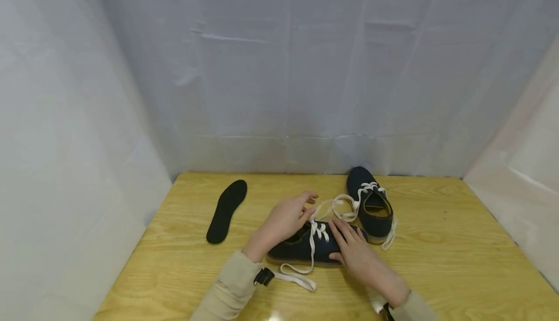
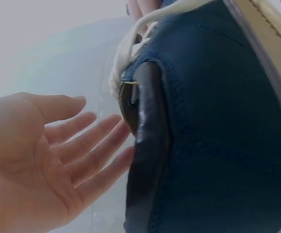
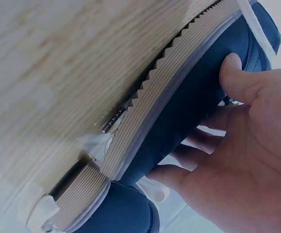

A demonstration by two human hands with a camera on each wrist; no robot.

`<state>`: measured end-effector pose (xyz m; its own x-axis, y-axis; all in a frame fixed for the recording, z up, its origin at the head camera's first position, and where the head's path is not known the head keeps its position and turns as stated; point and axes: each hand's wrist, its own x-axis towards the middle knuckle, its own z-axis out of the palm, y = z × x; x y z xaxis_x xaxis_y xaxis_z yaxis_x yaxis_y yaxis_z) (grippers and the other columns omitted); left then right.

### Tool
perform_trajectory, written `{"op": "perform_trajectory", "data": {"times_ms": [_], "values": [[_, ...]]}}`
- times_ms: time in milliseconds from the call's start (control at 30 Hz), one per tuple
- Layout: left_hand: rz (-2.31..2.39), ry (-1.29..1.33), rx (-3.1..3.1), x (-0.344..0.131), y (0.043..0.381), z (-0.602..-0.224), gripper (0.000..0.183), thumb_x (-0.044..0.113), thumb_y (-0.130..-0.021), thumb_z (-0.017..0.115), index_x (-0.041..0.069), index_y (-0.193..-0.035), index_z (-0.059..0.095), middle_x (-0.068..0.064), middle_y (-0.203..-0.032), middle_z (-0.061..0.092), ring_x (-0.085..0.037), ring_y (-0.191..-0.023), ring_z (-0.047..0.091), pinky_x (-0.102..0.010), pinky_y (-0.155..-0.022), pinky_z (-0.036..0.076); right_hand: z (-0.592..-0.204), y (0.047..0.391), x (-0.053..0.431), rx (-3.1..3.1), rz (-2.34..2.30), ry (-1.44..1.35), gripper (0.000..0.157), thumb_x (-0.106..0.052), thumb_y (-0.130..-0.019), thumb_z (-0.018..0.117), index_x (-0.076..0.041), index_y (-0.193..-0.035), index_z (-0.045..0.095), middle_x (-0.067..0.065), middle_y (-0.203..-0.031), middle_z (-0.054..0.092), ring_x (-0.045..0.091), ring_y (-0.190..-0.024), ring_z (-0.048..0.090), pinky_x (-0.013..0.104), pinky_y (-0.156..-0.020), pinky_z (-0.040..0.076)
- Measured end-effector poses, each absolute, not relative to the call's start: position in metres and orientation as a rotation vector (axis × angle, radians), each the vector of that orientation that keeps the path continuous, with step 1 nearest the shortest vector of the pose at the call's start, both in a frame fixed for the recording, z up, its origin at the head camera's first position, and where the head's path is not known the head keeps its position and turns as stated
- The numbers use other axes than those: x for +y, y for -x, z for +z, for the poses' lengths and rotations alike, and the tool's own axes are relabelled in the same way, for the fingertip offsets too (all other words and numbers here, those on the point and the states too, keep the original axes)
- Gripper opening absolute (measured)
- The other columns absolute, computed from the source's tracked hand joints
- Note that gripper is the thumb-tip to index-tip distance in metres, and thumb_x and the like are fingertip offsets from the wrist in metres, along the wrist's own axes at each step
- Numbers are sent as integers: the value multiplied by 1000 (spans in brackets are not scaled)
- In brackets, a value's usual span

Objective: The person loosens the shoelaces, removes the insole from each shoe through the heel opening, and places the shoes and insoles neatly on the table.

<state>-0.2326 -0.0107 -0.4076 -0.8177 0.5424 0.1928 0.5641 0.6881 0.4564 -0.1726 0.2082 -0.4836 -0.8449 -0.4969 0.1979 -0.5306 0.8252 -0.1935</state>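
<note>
A navy sneaker [image 1: 288, 252] with white laces [image 1: 312, 243] lies sideways in front of me, toe to the right. My right hand [image 1: 360, 258] holds its toe part, thumb on the near side and fingers across the top toward the far side. In the right wrist view, the thumb [image 3: 233, 73] presses the navy upper [image 3: 179, 119]. My left hand [image 1: 284, 219] hovers over the foot opening, fingers spread and relaxed, holding nothing. The left wrist view shows its fingertips [image 2: 116, 121] right by the shoe's dark collar [image 2: 150, 131].
A second navy sneaker [image 1: 379, 226] stands behind the held one to the right, its white lace [image 1: 345, 214] trailing left. Farther left lies a black insole [image 1: 227, 212] on the wooden table [image 1: 174, 263]. White sheeting [image 1: 288, 93] hangs behind and on both sides.
</note>
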Motion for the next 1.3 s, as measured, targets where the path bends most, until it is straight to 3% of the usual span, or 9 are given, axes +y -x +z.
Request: {"op": "perform_trajectory", "data": {"times_ms": [267, 500, 800, 933, 1133, 1300], "values": [[-599, 1003, -2889, -12, 230, -412, 17, 21, -99, 67, 15, -112, 76, -2, -111, 72, -17, -96, 70, -30, -77, 57, -485, 172, 209, -2834, 342, -810, 71, -27, -98, 65, 7, -153, 36, 29, -152, 40, 49, -139, 40, 70, -102, 37], [-626, 996, -2859, -13, 231, -414, 8, 22, -98, 70, 18, -100, 76, 3, -97, 73, -12, -86, 68, -27, -73, 55, -485, 173, 209, -2857, 351, -808, 71, -29, -99, 64, 6, -154, 34, 28, -154, 38, 48, -140, 39, 70, -104, 36], [-737, 767, -2795, -11, 234, -425, 6, 16, -97, 68, 14, -91, 69, 1, -81, 70, -12, -74, 67, -27, -65, 53, -485, 173, 210, -2864, 352, -799, 71, -30, -100, 62, 4, -155, 34, 27, -155, 38, 46, -141, 38, 69, -105, 37], [-723, 745, -2811, -9, 234, -427, 6, 18, -98, 67, 14, -94, 69, 0, -83, 71, -13, -75, 68, -26, -63, 53, -485, 173, 210, -2877, 359, -792, 72, -31, -100, 62, 4, -155, 33, 27, -156, 37, 46, -142, 38, 68, -105, 37], [-665, 892, -2875, -10, 231, -419, 16, 18, -99, 66, 14, -112, 74, -2, -104, 71, -14, -85, 70, -25, -65, 54, -484, 173, 210, -2883, 340, -790, 72, -31, -100, 62, 4, -155, 33, 27, -155, 37, 45, -142, 38, 68, -105, 37], [-601, 867, -2883, -9, 230, -418, 10, 22, -99, 66, 16, -102, 74, -1, -98, 69, -12, -82, 67, -25, -66, 52, -485, 173, 209, -2884, 345, -791, 72, -31, -100, 63, 4, -155, 32, 27, -156, 37, 45, -142, 38, 68, -105, 37]]}}
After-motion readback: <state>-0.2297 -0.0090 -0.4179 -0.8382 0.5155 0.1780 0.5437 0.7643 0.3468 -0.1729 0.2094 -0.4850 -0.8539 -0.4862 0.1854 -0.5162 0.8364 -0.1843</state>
